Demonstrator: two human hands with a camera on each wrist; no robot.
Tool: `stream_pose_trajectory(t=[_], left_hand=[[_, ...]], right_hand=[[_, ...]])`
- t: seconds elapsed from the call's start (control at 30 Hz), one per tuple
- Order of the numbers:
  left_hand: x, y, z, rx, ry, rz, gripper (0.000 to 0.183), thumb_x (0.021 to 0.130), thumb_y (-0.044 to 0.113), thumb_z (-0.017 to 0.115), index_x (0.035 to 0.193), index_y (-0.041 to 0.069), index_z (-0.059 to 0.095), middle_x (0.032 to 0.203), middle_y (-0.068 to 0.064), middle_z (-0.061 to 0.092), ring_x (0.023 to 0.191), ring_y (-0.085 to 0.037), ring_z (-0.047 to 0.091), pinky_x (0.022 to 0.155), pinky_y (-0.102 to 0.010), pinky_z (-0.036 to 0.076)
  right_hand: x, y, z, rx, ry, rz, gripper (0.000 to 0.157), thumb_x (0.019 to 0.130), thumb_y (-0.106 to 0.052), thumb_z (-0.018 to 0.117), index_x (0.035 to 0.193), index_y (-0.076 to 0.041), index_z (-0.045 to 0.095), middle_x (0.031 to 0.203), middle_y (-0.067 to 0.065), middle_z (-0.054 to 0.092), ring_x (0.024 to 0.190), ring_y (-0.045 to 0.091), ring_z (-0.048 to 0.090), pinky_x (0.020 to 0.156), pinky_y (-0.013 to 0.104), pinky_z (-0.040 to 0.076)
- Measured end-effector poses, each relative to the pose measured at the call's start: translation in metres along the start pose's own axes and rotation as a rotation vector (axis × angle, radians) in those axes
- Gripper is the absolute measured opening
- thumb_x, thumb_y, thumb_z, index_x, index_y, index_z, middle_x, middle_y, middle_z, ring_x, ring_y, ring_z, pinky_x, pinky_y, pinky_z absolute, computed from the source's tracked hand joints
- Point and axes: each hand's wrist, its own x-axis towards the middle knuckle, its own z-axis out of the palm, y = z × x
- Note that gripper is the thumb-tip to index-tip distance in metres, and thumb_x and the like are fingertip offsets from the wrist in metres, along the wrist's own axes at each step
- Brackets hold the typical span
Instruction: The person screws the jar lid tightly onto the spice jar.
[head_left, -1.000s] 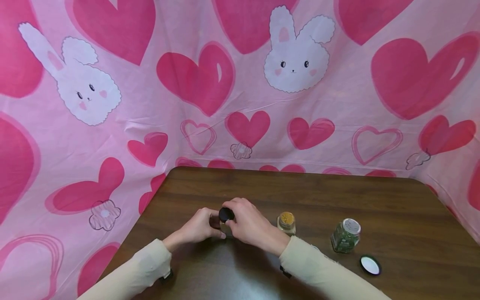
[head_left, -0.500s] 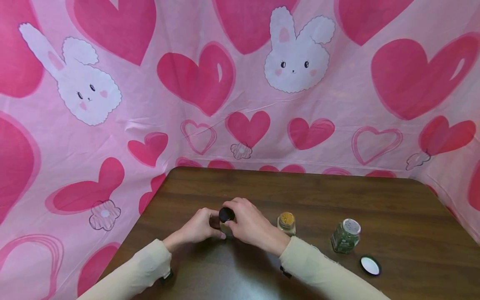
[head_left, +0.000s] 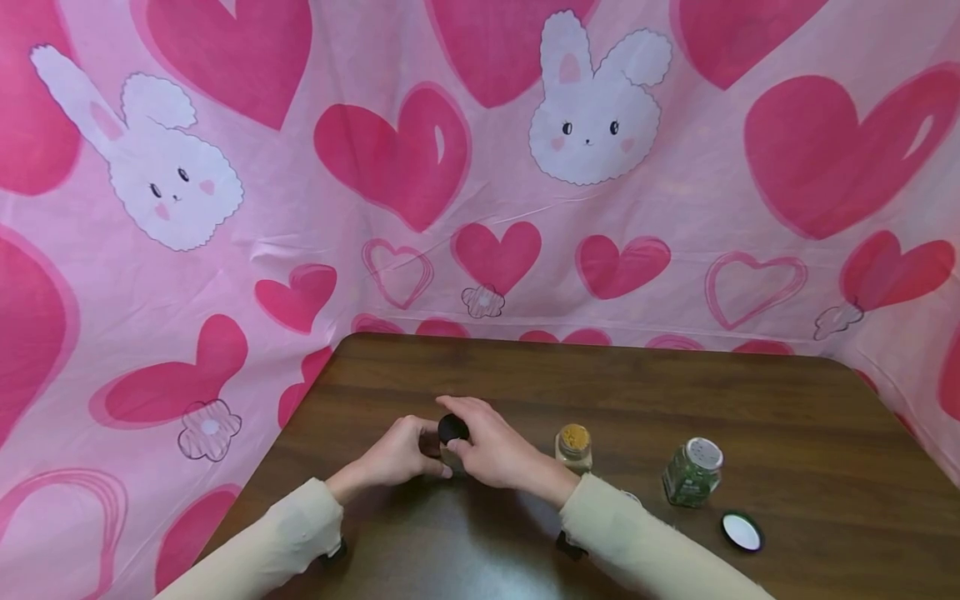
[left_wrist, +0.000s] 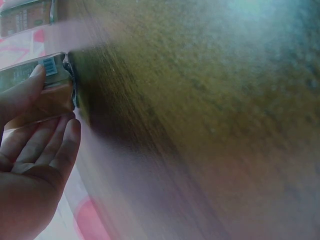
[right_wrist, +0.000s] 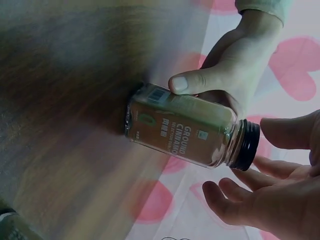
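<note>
A clear jar of ground cinnamon (right_wrist: 180,127) with a brown label stands upright on the table. My left hand (head_left: 401,454) grips its body, thumb on one face and fingers on the other. The left wrist view shows the jar's lower part (left_wrist: 55,97) between thumb and fingers. On top sits a black cap (head_left: 453,428). My right hand (head_left: 491,442) has its thumb on the near side of the cap and its fingers around the far side. In the right wrist view the right thumb and fingertips (right_wrist: 270,131) are right at the cap's edge.
To the right stand an uncapped jar of yellow-brown spice (head_left: 574,446) and a jar of green herbs (head_left: 692,473) with a perforated top. A black-rimmed lid (head_left: 741,532) lies white side up near it. The wooden table (head_left: 637,383) meets a pink heart-patterned cloth (head_left: 405,275).
My right fingers have straightened and reached slightly further left over the cap, and the thumb has shifted a little. My left hand and the cinnamon jar stay in place.
</note>
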Motion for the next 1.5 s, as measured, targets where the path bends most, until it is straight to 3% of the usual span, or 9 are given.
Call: stream_pose_trajectory(t=[0.5, 1.5], left_hand=[[0.0004, -0.0024, 0.0011, 0.014, 0.002, 0.001, 0.028, 0.080, 0.013, 0.094, 0.102, 0.010, 0.078, 0.077, 0.006, 0.067, 0.072, -0.012, 0.059, 0.068, -0.028, 0.050], [0.0007, -0.0065, 0.0017, -0.012, 0.005, -0.001, 0.032, 0.080, 0.010, 0.093, 0.108, 0.011, 0.078, 0.081, 0.003, 0.068, 0.072, -0.015, 0.059, 0.066, -0.027, 0.051]], right_hand=[[0.0027, 0.0032, 0.0027, 0.034, -0.007, -0.003, 0.051, 0.100, 0.008, 0.061, 0.150, -0.001, 0.054, 0.152, 0.015, 0.055, 0.142, 0.036, 0.046, 0.114, 0.054, 0.040], [0.0032, 0.0047, 0.0044, 0.018, 0.039, 0.025, 0.046, 0.100, -0.001, 0.069, 0.145, -0.001, 0.060, 0.144, 0.018, 0.060, 0.135, 0.035, 0.047, 0.108, 0.052, 0.045]])
